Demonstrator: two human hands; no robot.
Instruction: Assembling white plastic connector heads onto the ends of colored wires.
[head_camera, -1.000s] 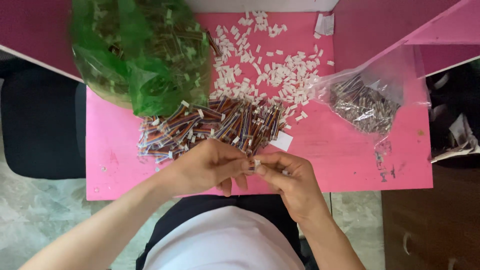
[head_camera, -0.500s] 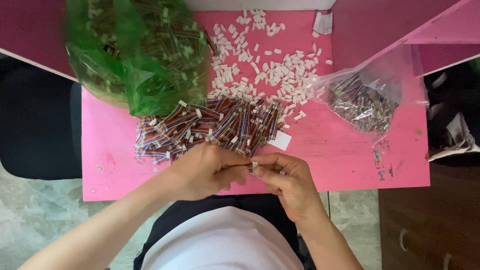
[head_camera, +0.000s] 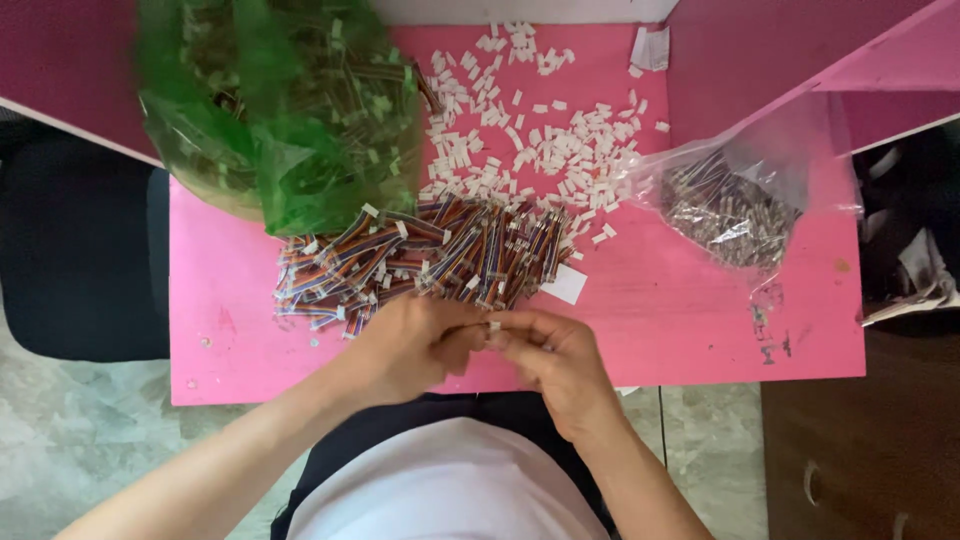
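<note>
Head view: small white connector (head_camera: 493, 325) pinched between both hands' fingers (head_camera: 520, 330).

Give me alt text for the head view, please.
Left hand and right hand meet at the near edge of a pink table, pinching a small white piece. Beyond lie striped wire bundles, scattered white connectors, a green bag and a clear bag.

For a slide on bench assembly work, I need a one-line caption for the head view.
Both hands, left hand and right hand, pinch a small white connector over a pink table, near a pile of multicoloured wire pieces.
</note>
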